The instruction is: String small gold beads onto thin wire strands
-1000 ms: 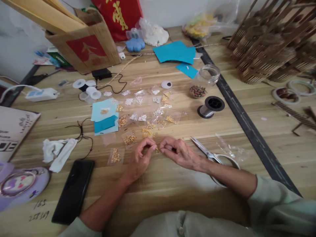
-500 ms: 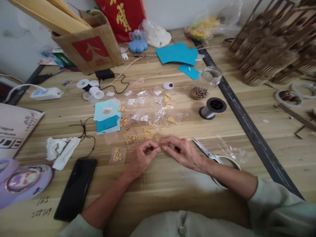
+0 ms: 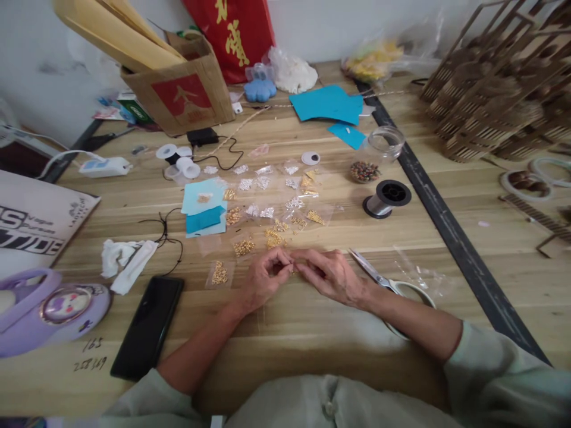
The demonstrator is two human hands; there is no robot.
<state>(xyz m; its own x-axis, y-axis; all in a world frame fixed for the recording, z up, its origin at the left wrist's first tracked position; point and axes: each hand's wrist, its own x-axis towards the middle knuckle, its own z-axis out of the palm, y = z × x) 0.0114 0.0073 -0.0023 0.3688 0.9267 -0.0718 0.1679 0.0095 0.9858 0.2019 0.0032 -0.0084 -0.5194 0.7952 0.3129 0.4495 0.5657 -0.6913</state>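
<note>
My left hand [image 3: 266, 274] and my right hand [image 3: 331, 274] meet over the table, fingertips touching. Both are closed in a pinch. From beneath the left hand trails a thin, pale thread [image 3: 261, 318], faint against the wood. A tiny gold-coloured bit [image 3: 293, 273] shows at the fingertips; its kind is too small to tell, and what the right fingers grip is hidden. Just beyond the hands lie loose gold beads [image 3: 273, 239]. Small clear bags of gold beads [image 3: 244, 248] and silver-coloured findings [image 3: 266, 212] spread out behind them.
Scissors [image 3: 379, 278] lie beside my right forearm. Further back stand a wire spool [image 3: 386, 199] and an open jar of mixed beads [image 3: 366, 171]. To the left are a black phone [image 3: 148, 327], light blue paper [image 3: 200, 195] and white thread spools [image 3: 187, 167]. Wooden lanterns [image 3: 484, 107] crowd the back right.
The view has shifted slightly, so the table's things sit further right in the picture. Both hands keep their pinch at the same spot, with hardly any movement.
</note>
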